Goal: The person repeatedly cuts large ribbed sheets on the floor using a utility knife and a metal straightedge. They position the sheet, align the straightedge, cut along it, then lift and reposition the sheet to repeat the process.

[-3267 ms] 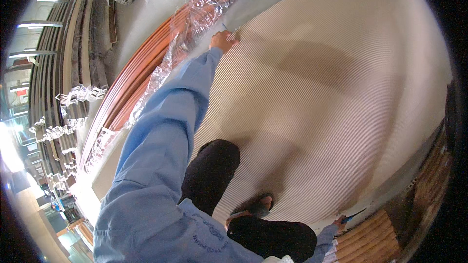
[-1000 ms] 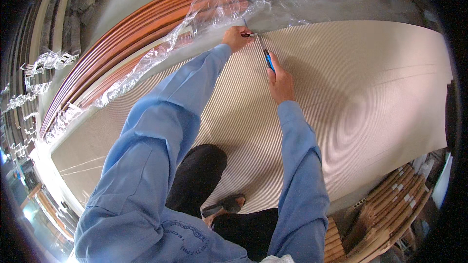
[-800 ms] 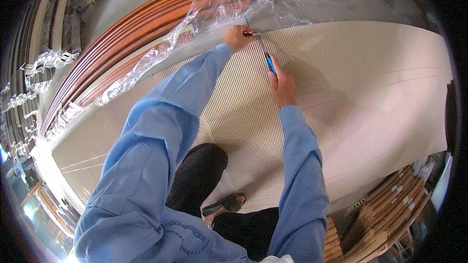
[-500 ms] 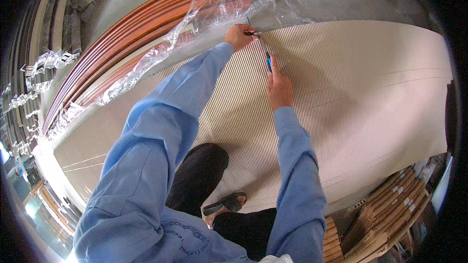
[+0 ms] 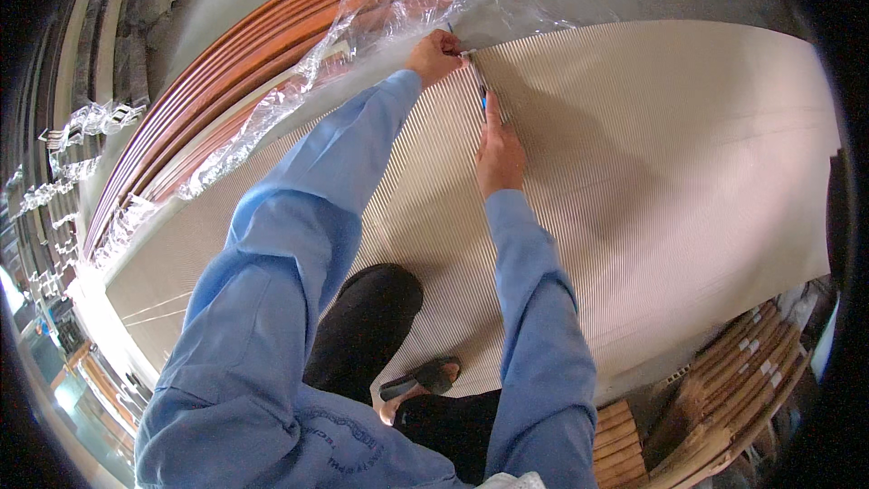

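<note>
A large sheet of beige corrugated cardboard (image 5: 688,145) lies spread under both arms, its fine ribs showing. My left hand (image 5: 435,57) is closed at the sheet's far edge, fingers pinched together. A thin bluish tip pokes out beyond those fingers, and what they hold is too small to make out. My right hand (image 5: 501,159) lies just nearer on the ribs, wrapped round a slim blue-handled cutter (image 5: 486,101), index finger stretched along it. The cutter points away from me, toward the left hand. Its tip is hard to see.
Reddish-brown moulding strips (image 5: 272,23), partly under crumpled clear plastic film (image 5: 385,0), run along the far left. More long strips (image 5: 113,27) lie at the left rim. Bundled brown pieces (image 5: 733,385) sit at the lower right. My sandalled foot (image 5: 425,378) rests on the cardboard.
Both hands have shifted slightly left and away from me. The cutter has moved with my right hand, closer to the far edge. Each hand keeps its closed grip.
</note>
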### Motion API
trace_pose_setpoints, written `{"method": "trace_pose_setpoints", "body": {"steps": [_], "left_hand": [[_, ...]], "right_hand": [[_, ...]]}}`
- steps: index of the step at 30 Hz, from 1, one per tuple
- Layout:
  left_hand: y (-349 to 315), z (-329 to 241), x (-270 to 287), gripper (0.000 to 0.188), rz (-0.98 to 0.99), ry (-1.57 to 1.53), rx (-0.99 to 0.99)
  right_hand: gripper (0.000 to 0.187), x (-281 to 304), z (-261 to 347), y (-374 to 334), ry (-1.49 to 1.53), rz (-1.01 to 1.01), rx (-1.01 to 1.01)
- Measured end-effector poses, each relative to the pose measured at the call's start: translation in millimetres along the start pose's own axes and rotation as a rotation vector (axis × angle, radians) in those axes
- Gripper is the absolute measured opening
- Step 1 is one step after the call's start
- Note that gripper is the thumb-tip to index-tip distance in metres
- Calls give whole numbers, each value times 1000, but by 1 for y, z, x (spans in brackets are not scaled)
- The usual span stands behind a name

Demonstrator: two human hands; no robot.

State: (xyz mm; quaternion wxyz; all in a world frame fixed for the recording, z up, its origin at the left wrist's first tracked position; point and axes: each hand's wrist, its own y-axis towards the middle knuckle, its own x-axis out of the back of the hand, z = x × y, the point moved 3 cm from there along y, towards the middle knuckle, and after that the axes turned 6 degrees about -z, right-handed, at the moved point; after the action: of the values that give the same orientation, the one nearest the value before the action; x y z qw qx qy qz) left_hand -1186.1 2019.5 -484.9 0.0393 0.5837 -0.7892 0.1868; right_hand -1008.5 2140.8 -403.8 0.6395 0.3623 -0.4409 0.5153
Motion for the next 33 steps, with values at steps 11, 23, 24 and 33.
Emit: {"method": "trace_pose_setpoints", "body": {"steps": [11,23,24,33], "left_hand": [[-1,0,-1,46,-16,12,18],[-2,-7,0,48,-68,137,34],[-2,-6,-2,48,-60,129,19],[-9,-22,-1,45,-67,213,-47]], "right_hand": [[56,30,12,31,-62,121,63],[47,69,-11,35,-40,354,73],[47,72,-13,32,-99,409,56],[53,96,-19,-1,-181,619,12]]}}
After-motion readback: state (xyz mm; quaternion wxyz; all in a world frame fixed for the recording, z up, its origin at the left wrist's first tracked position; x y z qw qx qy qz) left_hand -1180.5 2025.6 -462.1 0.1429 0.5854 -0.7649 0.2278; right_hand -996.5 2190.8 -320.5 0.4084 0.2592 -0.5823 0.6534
